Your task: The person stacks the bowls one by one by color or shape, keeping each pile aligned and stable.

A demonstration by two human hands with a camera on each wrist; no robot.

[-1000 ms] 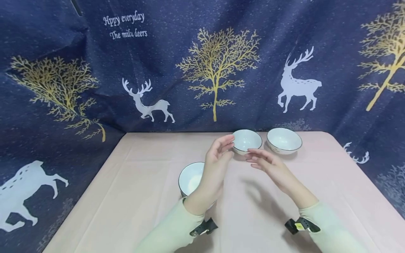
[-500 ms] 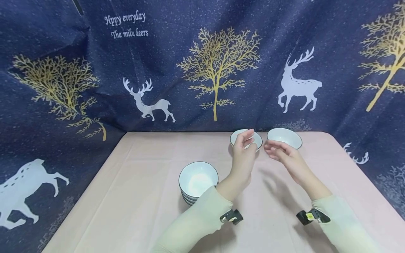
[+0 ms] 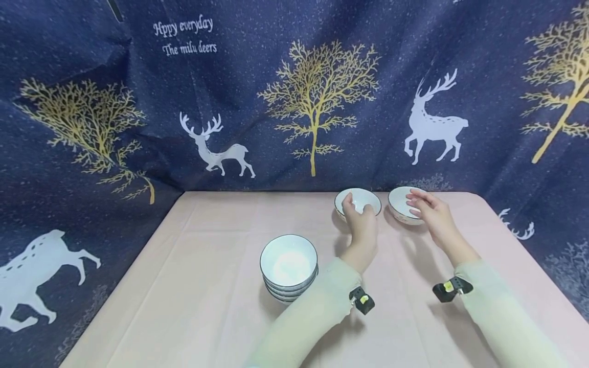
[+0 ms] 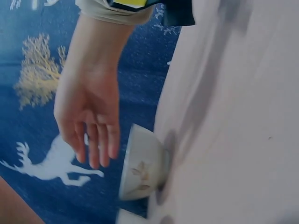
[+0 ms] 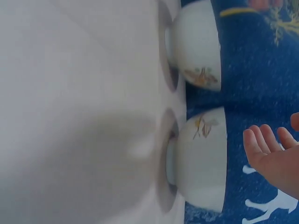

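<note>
Left hand (image 3: 363, 226): thumb spread from fingers, nothing held, just above left floral bowl (image 3: 361, 198). Right hand (image 3: 434, 214): same, above right floral bowl (image 3: 398, 205). Best lower both slowly, pinch 2 rims evenly.

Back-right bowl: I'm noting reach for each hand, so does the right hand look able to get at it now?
Probably yes: the right hand hovers close by the back-right bowl, and nothing visible blocks the gap. The left hand is over by the neighbouring bowl, seemingly out of the way.
</note>
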